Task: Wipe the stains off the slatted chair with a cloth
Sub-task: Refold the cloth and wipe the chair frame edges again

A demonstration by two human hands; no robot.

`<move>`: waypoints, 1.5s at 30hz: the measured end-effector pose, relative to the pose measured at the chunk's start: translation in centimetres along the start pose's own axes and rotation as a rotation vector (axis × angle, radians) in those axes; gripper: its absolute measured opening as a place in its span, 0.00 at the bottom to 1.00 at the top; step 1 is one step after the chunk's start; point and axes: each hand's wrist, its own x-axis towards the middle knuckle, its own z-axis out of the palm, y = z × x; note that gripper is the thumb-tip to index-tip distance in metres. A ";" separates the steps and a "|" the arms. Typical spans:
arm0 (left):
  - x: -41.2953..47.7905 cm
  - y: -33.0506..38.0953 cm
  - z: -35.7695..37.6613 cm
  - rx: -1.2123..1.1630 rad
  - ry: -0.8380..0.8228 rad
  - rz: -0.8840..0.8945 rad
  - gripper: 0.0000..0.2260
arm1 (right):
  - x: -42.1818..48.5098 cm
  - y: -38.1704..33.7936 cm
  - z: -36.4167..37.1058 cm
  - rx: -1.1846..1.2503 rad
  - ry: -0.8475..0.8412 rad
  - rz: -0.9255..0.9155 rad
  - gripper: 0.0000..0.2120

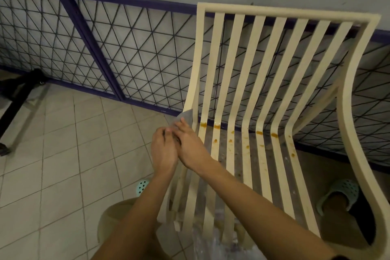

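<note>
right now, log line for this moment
left hand, right hand: on cloth | by slatted chair side rail | orange stains: unwiped

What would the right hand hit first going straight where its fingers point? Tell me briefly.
The grey cloth, just ahead of the right hand; behind it, likely the chair's left rail.

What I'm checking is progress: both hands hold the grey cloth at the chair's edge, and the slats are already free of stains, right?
Not quite. The head view shows orange stains spotting the slats around the seat bend. The rest stands: left hand and right hand hold the grey cloth at the chair's edge.
</note>
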 end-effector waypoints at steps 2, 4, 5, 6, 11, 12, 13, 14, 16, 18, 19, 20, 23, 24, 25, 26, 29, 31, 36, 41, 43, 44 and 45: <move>0.1 -0.3 -0.2 -0.111 0.047 -0.053 0.11 | -2.8 -1.6 0.4 0.075 0.028 -0.036 0.19; 0.4 -0.2 -0.3 -0.146 0.064 -0.049 0.12 | -3.9 -1.9 0.5 0.116 0.027 -0.055 0.20; 0.6 -0.1 -0.2 -0.140 0.064 -0.025 0.12 | -3.4 -1.7 0.2 0.096 -0.002 -0.072 0.20; 0.4 -0.3 -0.1 -0.127 0.059 -0.001 0.13 | -2.7 -1.3 -0.2 0.068 -0.045 -0.086 0.19; -0.1 -0.1 0.2 -0.088 0.067 0.046 0.18 | 2.7 2.0 -2.7 -0.018 -0.095 -0.057 0.15; -0.2 0.0 0.0 -0.095 0.083 0.033 0.21 | 3.6 2.2 -2.8 -0.016 -0.082 -0.050 0.15; -0.3 0.2 0.0 -0.102 0.084 0.016 0.23 | 4.1 2.5 -2.9 -0.014 -0.065 -0.040 0.15; -0.3 0.2 0.0 -0.104 0.083 0.000 0.25 | 4.3 2.5 -2.6 -0.001 -0.051 -0.024 0.15; -0.5 0.4 -0.2 -0.113 0.074 -0.003 0.23 | 3.7 1.9 -1.9 0.011 -0.016 -0.023 0.14; -0.6 0.3 -0.1 -0.116 0.059 0.019 0.18 | 2.0 1.6 -1.0 0.025 0.026 -0.059 0.13; -0.5 0.4 -0.1 -0.114 0.056 0.030 0.17 | 1.3 1.5 -0.6 0.028 0.035 -0.083 0.14; -0.7 0.3 -0.1 -0.117 0.053 0.028 0.16 | 0.4 1.5 -0.2 0.034 0.036 -0.099 0.15; -0.2 0.3 -0.1 -0.097 0.051 0.020 0.14 | -0.8 2.2 0.1 0.092 0.042 -0.151 0.17; -0.1 0.2 -0.1 -0.091 0.048 0.023 0.14 | -0.9 2.5 -0.1 0.111 0.028 -0.167 0.17; 0.0 0.2 -0.1 -0.095 0.045 0.029 0.14 | -0.7 2.9 -0.4 0.119 0.012 -0.181 0.17; 0.0 0.2 0.0 -0.103 0.045 0.032 0.14 | -0.3 3.5 -0.8 0.114 -0.010 -0.194 0.17; -0.1 0.2 0.0 -0.084 0.035 0.051 0.14 | 1.8 4.7 -2.5 0.072 -0.041 -0.191 0.16; -0.3 0.2 -0.1 -0.055 0.024 0.072 0.14 | 3.6 5.0 -3.6 0.072 -0.028 -0.149 0.16; -0.2 0.2 -0.2 -0.123 0.062 0.035 0.13 | 2.6 3.3 -2.4 -0.022 0.044 -0.098 0.17; 0.3 -0.6 -0.1 -0.283 0.074 -0.077 0.16 | -6.0 1.3 0.6 0.073 0.001 -0.238 0.20; 0.8 -1.2 0.0 -0.290 0.022 -0.104 0.16 | -6.2 1.9 0.5 0.094 -0.038 -0.260 0.20; 1.3 -1.5 0.1 -0.302 -0.014 -0.140 0.16 | -5.5 2.4 0.1 0.075 -0.057 -0.295 0.20; 1.7 -1.3 0.2 -0.323 -0.062 -0.181 0.17 | -4.5 2.9 -0.4 0.043 -0.069 -0.332 0.19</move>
